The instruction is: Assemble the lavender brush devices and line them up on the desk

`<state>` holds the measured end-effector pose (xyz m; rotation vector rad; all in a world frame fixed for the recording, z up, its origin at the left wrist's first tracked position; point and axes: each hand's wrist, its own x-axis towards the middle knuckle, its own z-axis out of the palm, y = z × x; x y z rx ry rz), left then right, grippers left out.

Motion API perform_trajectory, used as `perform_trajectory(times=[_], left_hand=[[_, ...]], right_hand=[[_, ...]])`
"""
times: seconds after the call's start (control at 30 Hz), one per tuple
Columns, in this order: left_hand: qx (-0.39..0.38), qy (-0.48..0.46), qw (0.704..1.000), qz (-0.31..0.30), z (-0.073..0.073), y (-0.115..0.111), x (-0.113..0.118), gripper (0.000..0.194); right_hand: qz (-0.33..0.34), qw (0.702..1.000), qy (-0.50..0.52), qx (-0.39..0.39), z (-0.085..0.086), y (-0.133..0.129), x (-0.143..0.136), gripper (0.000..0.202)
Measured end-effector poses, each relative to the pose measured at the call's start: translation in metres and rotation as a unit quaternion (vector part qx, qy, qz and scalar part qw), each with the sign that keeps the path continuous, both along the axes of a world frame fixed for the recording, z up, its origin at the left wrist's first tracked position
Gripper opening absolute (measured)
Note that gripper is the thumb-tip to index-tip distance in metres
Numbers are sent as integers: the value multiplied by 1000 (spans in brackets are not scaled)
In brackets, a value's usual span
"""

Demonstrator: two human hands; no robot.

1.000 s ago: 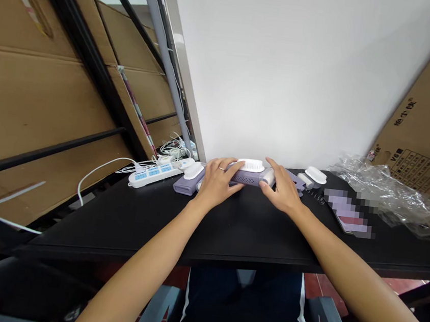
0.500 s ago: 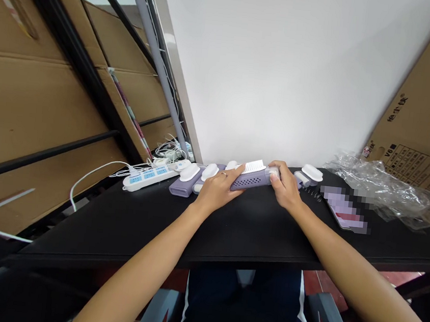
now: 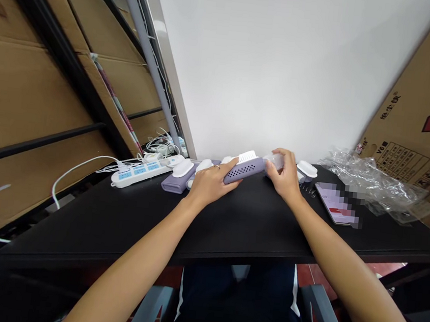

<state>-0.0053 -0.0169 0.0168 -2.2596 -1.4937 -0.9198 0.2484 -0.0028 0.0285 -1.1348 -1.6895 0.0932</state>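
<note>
My left hand (image 3: 212, 182) is closed around a purple device (image 3: 245, 170) with rows of small holes and white bristles on top. At the device's right end, my right hand (image 3: 283, 172) pinches a translucent piece (image 3: 275, 160), which sits beside the purple body; whether the two touch is hard to tell. Behind my left hand, several purple and white units stand in a row, among them one (image 3: 176, 181) at the left end. Another white-topped unit (image 3: 307, 169) is just right of my right hand.
A white power strip (image 3: 140, 172) with cables lies at the left of the black table (image 3: 230, 234). To the right are a phone (image 3: 332, 201), crumpled clear plastic (image 3: 377, 183) and a large cardboard box (image 3: 412, 115). A white wall rises behind.
The translucent piece has shifted and tilted at the device's right end, and more of it shows between my right fingers. The whole view has shifted slightly.
</note>
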Motion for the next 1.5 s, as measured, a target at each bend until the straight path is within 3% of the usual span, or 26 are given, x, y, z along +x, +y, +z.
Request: perform_trajectory(times=[0.17,0.3,0.4,0.53,0.67,0.77,0.9,0.97,1.03,1.1,1.27,1.43,1.5], left_hand=[[-40,-15,998,45,-1,8,-18,67],[-53,-35,997,46,1,7,-17,69],[-45,-37,998,32,1,3,-12,68],[-39,-28,999,22,1,0,-8,66],[-42,-31,998,19,1,0,-8,66],[-46,-35,998,23,2,0,-8,67],[-51,-38,998,25,2,1,-8,67],[-56,-41,997,24,2,1,-8,68],[-57,-44,997,21,2,0,-8,67],[-55,-47,997,20,2,-1,-8,67],[-61,-44,997,34,4,-2,-7,69],[-75,-30,996,47,7,-4,-5,67],[-76,-24,996,50,7,-4,-5,67]], right_hand=[[-57,992,111,-33,9,21,40,57],[-123,980,139,-68,8,42,80,66],[-147,978,88,-118,4,52,98,67],[-149,977,-10,-152,-1,55,101,62],[-80,980,-26,-181,3,48,93,63],[39,965,22,-259,15,33,89,61],[244,874,50,-417,28,12,87,62],[295,831,20,-471,27,7,84,61],[298,816,-4,-495,21,9,78,59],[268,829,-10,-491,10,15,69,57],[196,895,-31,-399,-10,27,48,47],[192,894,-46,-402,-2,32,60,49],[149,909,-56,-385,3,37,75,58]])
